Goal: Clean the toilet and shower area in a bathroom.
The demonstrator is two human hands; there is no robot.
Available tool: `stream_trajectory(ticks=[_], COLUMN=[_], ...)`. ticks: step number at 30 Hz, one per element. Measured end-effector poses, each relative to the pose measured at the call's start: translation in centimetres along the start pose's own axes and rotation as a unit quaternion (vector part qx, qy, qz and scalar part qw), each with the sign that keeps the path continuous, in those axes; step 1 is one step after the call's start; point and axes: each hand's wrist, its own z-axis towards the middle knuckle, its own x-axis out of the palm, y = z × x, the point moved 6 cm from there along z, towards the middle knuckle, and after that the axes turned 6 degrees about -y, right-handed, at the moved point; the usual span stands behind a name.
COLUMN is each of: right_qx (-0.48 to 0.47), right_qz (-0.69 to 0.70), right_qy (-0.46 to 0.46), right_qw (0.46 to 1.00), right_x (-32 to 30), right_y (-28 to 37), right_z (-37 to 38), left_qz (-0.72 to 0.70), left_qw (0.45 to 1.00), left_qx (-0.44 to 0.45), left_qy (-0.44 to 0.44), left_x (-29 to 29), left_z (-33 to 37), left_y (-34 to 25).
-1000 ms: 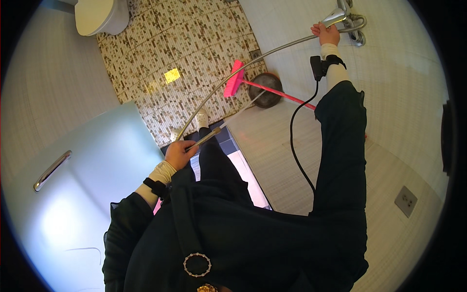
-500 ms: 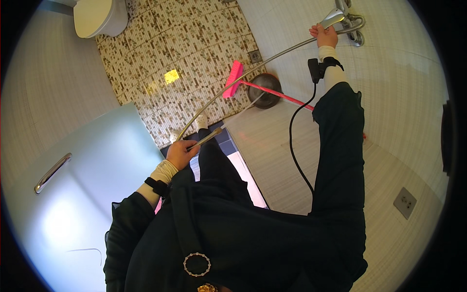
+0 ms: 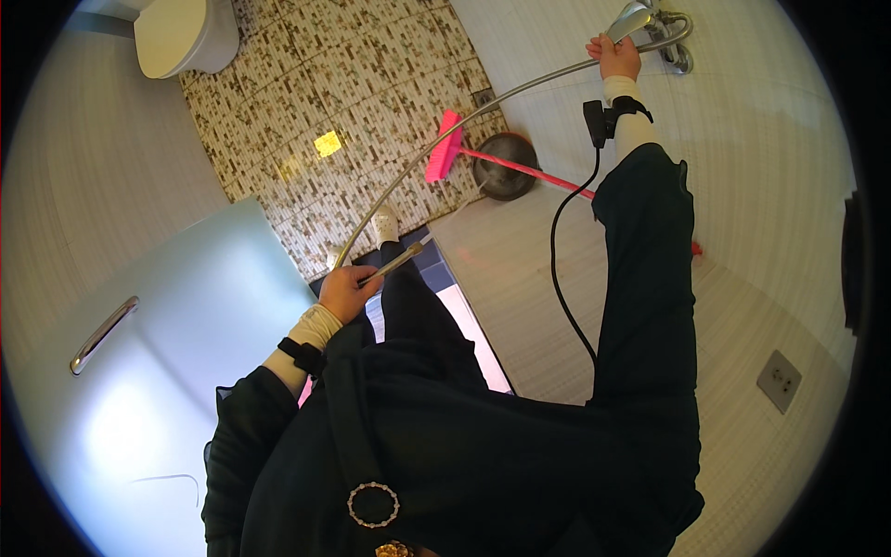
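My left hand (image 3: 347, 295) is closed round a flexible metal shower hose (image 3: 393, 182), close to its free brass-coloured end. That end points right and slightly up, with a short bit of water at its mouth. From my left hand the hose arcs up to the chrome wall tap (image 3: 676, 42) at the upper right. There my right hand (image 3: 620, 61) has its fingers round the tip of the tap's lever (image 3: 631, 20). A dark round basin (image 3: 504, 167) stands on the floor by the right wall, with a faint trace of water at its left rim.
A pink broom (image 3: 445, 147) leans across the basin, its red handle running to the right wall. A white toilet (image 3: 181, 35) stands at the upper left. The frosted glass door (image 3: 186, 306) with a chrome handle (image 3: 104, 335) is on my left. A floor drain (image 3: 484, 97) lies beyond the basin.
The water stream from the hose end to the basin has broken off, leaving short traces. My right hand and the tap lever have shifted slightly up in view; my left hand is nearly still.
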Motion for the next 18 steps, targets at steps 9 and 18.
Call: stream_trajectory(ticks=[9, 18], right_qx=[0.010, 0.012], right_qz=[0.002, -0.010], right_qy=[-0.012, -0.018], right_qw=[1.000, 1.000], right_x=[0.5, 0.0], right_y=[0.9, 0.4], right_z=[-0.6, -0.8], left_qz=[-0.021, -0.020], left_qw=[1.000, 1.000], left_qx=[0.006, -0.003], left_qy=[-0.011, 0.004], left_x=[0.5, 0.4], left_z=[0.0, 0.7], left_y=[0.2, -1.6])
